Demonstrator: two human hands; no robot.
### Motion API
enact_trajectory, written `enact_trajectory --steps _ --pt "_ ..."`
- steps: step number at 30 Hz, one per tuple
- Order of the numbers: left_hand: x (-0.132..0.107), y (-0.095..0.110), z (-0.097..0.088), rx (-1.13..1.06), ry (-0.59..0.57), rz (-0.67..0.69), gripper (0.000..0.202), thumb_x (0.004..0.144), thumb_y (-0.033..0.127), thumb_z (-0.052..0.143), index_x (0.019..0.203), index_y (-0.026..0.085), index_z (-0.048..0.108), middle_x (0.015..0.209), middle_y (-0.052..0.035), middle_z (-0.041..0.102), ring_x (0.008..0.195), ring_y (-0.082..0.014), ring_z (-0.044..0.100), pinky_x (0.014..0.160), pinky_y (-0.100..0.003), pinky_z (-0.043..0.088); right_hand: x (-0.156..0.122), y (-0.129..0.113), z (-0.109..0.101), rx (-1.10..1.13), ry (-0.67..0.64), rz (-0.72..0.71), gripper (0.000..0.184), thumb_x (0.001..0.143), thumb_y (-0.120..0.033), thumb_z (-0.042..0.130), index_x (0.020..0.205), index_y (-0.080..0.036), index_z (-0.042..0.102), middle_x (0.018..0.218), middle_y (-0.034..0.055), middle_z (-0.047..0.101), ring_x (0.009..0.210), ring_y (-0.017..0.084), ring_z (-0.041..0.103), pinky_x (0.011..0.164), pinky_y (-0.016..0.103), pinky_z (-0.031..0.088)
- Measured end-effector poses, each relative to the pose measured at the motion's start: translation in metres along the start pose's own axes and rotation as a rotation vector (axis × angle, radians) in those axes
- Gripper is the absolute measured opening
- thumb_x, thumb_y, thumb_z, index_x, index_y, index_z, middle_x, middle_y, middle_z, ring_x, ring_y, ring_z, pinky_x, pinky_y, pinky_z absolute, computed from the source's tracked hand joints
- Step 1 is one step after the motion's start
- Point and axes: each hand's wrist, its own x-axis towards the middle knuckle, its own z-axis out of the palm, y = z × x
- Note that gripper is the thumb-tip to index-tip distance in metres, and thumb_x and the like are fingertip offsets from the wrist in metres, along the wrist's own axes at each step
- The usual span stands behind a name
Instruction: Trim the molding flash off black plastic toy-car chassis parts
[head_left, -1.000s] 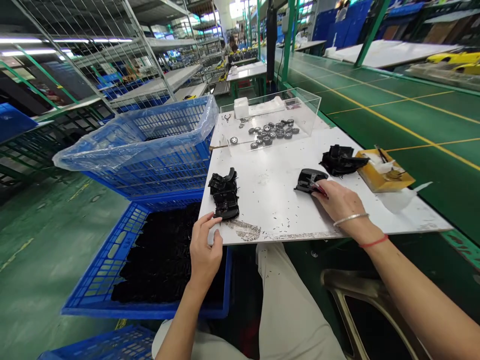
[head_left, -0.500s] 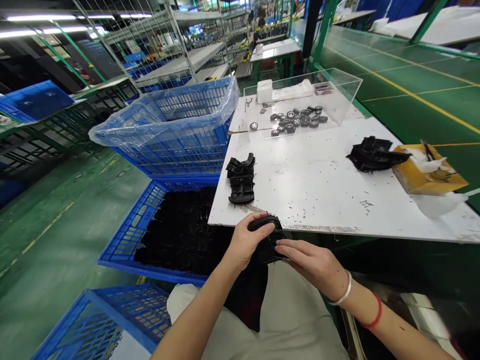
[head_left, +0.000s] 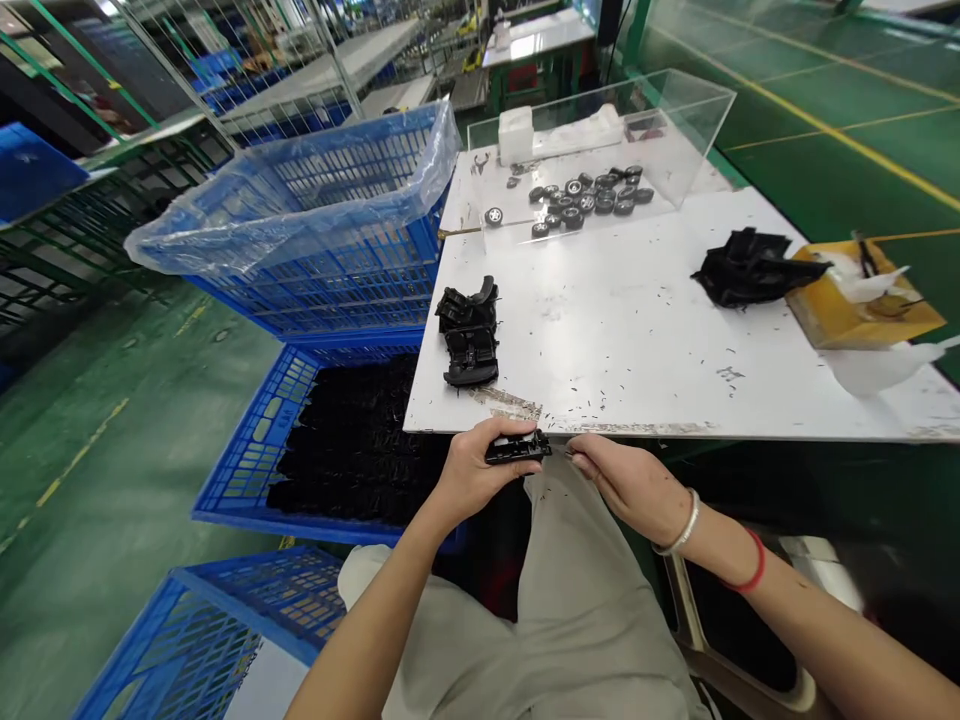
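The left hand [head_left: 474,466] pinches a black part [head_left: 514,449] between thumb and fingers, by the near edge of the bench [head_left: 615,320]. The right hand [head_left: 631,486], curled nearly closed, grips a thin, mostly hidden tool [head_left: 565,452] just beside the part.

I see glossy green floor [head_left: 90,340], yellow lines [head_left: 81,456] marking it. White-topped table [head_left: 645,330] spans middle; second white table [head_left: 544,42] stands beyond, light glaring off top. Metal shelving [head_left: 332,60] upper left, long bench [head_left: 142,141] farther left. Green post [head_left: 637,32] near far table.
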Motion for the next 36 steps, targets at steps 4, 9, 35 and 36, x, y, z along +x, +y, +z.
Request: enact_trajectory --steps 4,9,35,36 --pt "0.002 -0.007 0.0 0.021 -0.015 0.033 0.039 0.07 0.032 0.078 0.104 0.019 0.066 0.101 -0.0071 0.072 0.095 -0.02 0.067 0.088 -0.031 0.051 0.002 0.005 0.011 -0.112 -0.023 0.035 0.028 0.099 -0.039 0.029 0.09 -0.019 0.048 0.068 0.0015 0.058 0.051 0.014 0.052 0.047 0.024 0.032" --pt "0.004 -0.01 -0.001 0.014 -0.022 0.042 0.038 0.069 0.031 0.078 0.103 0.018 0.066 0.102 -0.0074 0.072 0.092 -0.0199 0.068 0.086 -0.032 0.053 0.006 0.009 0.016 -0.233 0.001 0.047 0.041 0.097 -0.052 0.027 0.08 -0.02 0.047 0.061 0.0007 0.057 0.047 0.014 0.05 0.044 0.024 0.024" --pt "0.006 -0.012 -0.002 0.01 -0.028 0.054 0.036 0.069 0.029 0.078 0.101 0.018 0.067 0.099 -0.0075 0.072 0.091 -0.0196 0.068 0.085 -0.031 0.054 0.012 0.01 0.023 -0.392 0.028 -0.063 0.048 0.1 -0.042 0.022 0.073 -0.018 0.054 0.052 0.0005 0.051 0.041 0.011 0.037 0.041 0.025 0.015" --pt "0.006 -0.012 -0.002 0.012 -0.028 0.057 0.036 0.069 0.03 0.078 0.101 0.018 0.067 0.099 -0.0075 0.072 0.091 -0.0197 0.068 0.085 -0.031 0.054 0.012 0.01 0.023 -0.394 0.021 -0.063 0.048 0.1 -0.042 0.022 0.073 -0.018 0.054 0.052 0.0007 0.052 0.041 0.011 0.037 0.042 0.026 0.015"
